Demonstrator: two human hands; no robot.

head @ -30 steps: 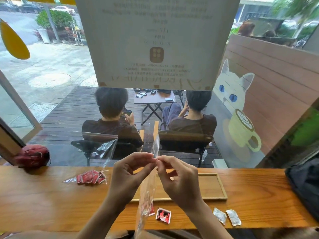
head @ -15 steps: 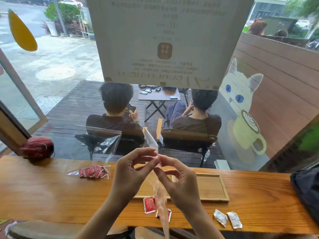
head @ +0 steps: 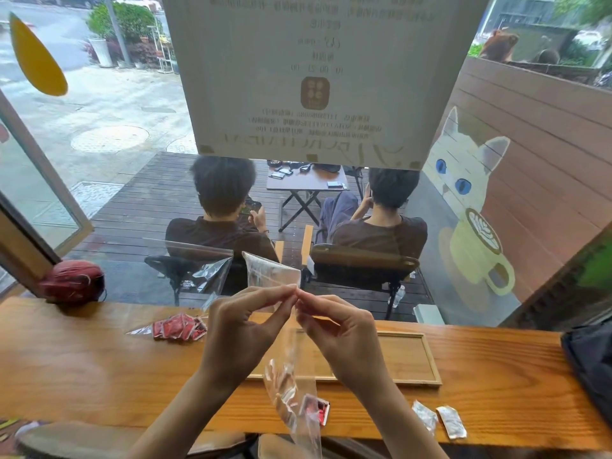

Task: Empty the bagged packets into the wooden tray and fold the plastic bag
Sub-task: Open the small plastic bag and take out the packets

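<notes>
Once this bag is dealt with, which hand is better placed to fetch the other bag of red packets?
Probably the left hand. The bag of red packets lies on the counter just to its left; the right hand would have to cross over. Both now pinch the clear bag.

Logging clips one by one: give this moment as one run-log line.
left hand: pinches plastic bag | right hand: pinches bag | bag: raised over wooden tray

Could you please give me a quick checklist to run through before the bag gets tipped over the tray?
1. Both hands, left and right, pinch the bag: ok.
2. Bag mouth open: cannot tell.
3. Bag over the tray: not ok, its lower end hangs nearer than the front rim.
4. Tray has bare room: ok.
5. Red packet in tray: not ok, it lies on the counter.
</notes>
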